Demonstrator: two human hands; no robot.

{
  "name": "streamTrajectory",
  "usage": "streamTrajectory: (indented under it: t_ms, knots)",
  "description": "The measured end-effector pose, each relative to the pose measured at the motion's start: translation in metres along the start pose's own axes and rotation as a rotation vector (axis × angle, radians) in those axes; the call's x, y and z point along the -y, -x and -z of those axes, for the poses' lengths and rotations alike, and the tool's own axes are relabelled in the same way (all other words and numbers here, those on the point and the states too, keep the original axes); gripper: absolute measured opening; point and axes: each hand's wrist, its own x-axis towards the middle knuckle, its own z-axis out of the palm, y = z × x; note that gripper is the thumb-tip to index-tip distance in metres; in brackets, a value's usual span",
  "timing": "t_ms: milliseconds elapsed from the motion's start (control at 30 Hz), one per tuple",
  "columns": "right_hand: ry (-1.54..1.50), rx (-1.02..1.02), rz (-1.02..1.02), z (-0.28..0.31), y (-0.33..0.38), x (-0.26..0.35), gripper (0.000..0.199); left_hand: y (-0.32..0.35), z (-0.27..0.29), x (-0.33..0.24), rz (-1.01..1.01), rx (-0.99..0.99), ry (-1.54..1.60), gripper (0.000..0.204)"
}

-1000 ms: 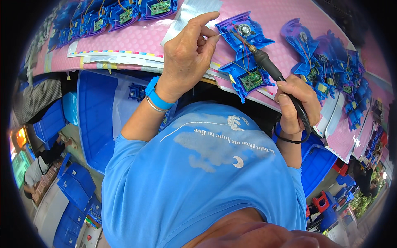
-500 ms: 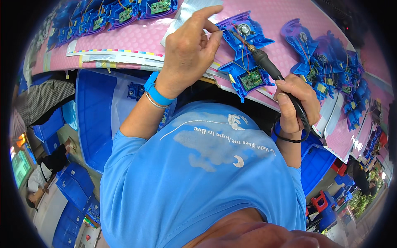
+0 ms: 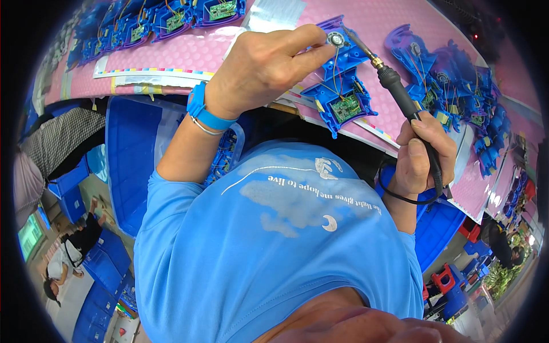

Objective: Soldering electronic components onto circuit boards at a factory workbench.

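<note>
1. hands work over a pink bench (image 3: 366,17) at the top of the view; the person's blue shirt (image 3: 274,246) fills the lower middle.
2. left hand (image 3: 266,68): its grip is closed, thumb and forefinger pinching a small round silver part (image 3: 334,39) at the fingertips. a blue wrist strap (image 3: 201,110) sits on the wrist just below the hand.
3. the round part is held just above a blue plastic housing (image 3: 340,86), which lies on the bench right of the left grip and holds a small green circuit board (image 3: 347,107) in its lower half. thin wires run from the board up toward the round part.
4. right hand (image 3: 423,154): its grip is wrapped tight around the black handle of a soldering iron (image 3: 400,97). the iron slants up and to the left from this grip, its metal tip ending just beside the round part; whether they touch cannot be told.
5. a black cable (image 3: 400,197) loops under the right wrist.
6. more blue housings (image 3: 452,86) lie piled on the bench above and to the right of the right grip; another row of them (image 3: 166,20) lies up and left of the left grip.
7. a blue bin (image 3: 131,154) stands below the bench edge, under the left forearm.
</note>
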Motion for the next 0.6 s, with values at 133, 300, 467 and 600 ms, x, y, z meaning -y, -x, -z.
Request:
streamTrajectory:
  t_ms: [133,300,467,600]
  knots:
    - [-0.012,-0.004,-0.026,0.000,0.000,0.003,0.024,0.008,-0.001,0.004,0.008,0.038,-0.019,0.023]
    - [0.041,0.110,-0.006,-0.003,0.000,-0.004,0.023,0.019,-0.005,0.004,0.055,-0.007,0.039,0.018]
    - [0.080,0.102,-0.004,-0.010,-0.002,-0.014,0.021,0.023,-0.008,0.003,0.064,0.021,0.049,0.015]
    - [0.097,0.124,-0.023,-0.011,-0.004,-0.013,0.021,0.025,-0.009,0.004,0.066,0.012,0.055,0.013]
